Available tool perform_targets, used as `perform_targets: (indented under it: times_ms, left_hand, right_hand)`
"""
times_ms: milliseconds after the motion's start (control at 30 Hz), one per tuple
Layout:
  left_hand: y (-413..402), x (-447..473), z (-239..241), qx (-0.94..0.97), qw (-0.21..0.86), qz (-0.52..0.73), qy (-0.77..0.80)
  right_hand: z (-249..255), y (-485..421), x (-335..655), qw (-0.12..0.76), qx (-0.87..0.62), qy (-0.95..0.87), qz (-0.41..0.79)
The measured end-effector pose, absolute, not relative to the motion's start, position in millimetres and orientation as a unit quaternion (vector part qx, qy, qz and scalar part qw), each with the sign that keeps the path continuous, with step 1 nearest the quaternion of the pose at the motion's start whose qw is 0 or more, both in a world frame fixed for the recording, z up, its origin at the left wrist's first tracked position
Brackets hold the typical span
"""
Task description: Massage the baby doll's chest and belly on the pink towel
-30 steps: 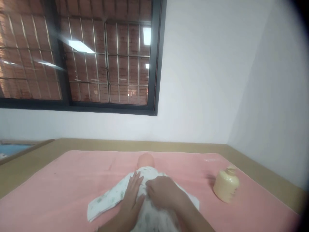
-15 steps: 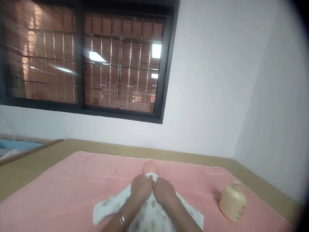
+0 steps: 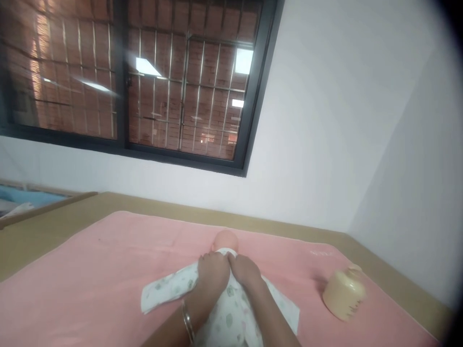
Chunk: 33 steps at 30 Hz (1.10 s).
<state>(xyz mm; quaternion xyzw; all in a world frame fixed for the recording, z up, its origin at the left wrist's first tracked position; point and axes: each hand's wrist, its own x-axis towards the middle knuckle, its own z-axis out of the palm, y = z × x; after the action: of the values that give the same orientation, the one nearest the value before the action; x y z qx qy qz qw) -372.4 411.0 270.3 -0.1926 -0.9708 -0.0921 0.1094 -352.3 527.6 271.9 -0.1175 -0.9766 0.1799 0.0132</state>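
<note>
A baby doll lies on a pink mat, its bare head pointing towards the far wall. A white patterned cloth is wrapped around the doll's body. My left hand and my right hand rest side by side on the cloth just below the doll's head. Both hands have curled fingers pinching the cloth near the neck. A bangle sits on my left wrist.
A cream-coloured bottle lies tilted on the mat to the right. The mat covers a tan table set against a white wall with a dark-framed barred window. A second surface with blue cloth is at far left.
My hands slid up from the doll's chest to just below its head and curled shut on the cloth. The camera view shifted slightly.
</note>
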Motion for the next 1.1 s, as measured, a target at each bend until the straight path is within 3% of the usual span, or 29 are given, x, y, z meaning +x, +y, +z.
perform_targets:
  times_ms: [400,567,767,1100]
  left_hand:
    - [401,-394,272,-0.155,0.009,-0.216,-0.964]
    - [399,-391,272,-0.181,0.021,-0.180,-0.967]
    - [405,-376,275,-0.181,0.057,-0.146,-0.971]
    - [402,-380,278,-0.194,0.024,-0.180,-0.964]
  right_hand:
    - [292,516,-325,0.044,-0.063,-0.992,0.103]
    - [285,530,-333,0.052,-0.080,-0.981,0.171]
    - [281,544,-343,-0.006,-0.097,-0.968,0.233]
    - [306,526,-311,0.003,-0.075,-0.989,0.131]
